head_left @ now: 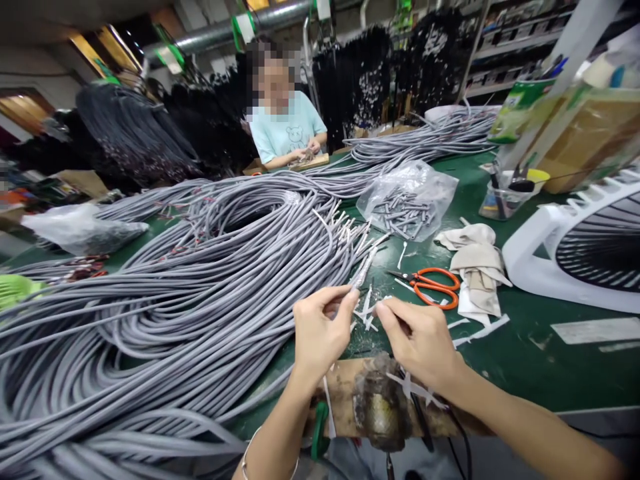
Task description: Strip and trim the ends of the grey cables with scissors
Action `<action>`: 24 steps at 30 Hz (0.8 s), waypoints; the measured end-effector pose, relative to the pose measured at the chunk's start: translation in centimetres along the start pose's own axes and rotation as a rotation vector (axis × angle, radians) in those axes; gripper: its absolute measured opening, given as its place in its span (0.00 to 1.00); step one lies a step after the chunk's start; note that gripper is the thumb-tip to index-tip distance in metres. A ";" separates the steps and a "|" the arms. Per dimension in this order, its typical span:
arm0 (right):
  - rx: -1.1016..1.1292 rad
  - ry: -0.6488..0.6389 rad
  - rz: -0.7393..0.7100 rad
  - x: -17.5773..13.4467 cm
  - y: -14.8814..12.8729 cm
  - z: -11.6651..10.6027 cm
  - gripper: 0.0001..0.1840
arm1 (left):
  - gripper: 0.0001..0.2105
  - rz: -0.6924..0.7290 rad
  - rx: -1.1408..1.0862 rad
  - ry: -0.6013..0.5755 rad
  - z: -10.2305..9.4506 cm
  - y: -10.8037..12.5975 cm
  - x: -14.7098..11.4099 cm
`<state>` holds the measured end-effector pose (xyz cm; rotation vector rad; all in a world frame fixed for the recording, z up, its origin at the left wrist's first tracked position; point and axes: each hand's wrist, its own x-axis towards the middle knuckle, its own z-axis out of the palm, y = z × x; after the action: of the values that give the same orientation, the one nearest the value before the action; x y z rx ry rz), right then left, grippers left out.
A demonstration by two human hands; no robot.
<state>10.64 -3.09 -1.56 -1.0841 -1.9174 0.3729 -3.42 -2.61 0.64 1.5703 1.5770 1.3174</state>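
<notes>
My left hand (323, 330) is closed in a pinch at the tips of thumb and forefinger, beside the stripped ends of a big bundle of grey cables (210, 293). My right hand (423, 337) is pinched too, a short gap to the right; what either holds is too small to make out. Between and beyond the fingertips lie white scrap strips (369, 310) and fine loose strands. Below the hands, a worn metal fixture (381, 407) is mounted on a wooden board (343, 377). Orange-handled scissors (435, 287) lie right of the scraps.
A clear bag of short grey pieces (407, 207) sits behind the scissors. Folded cloth gloves (477, 267), a white fan (575, 247) and a plastic tub (505, 197) stand right. Across the green table (545, 367) a person (287, 130) works with their own hands.
</notes>
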 end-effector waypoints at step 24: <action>-0.117 0.124 -0.212 -0.1 0.8 0.1 0.13 | 0.06 0.372 0.199 -0.033 0.4 0.5 -1.3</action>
<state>11.07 -2.70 -2.17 -0.9431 -1.9389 0.0739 -2.62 -3.85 0.63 2.0764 1.4805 1.3427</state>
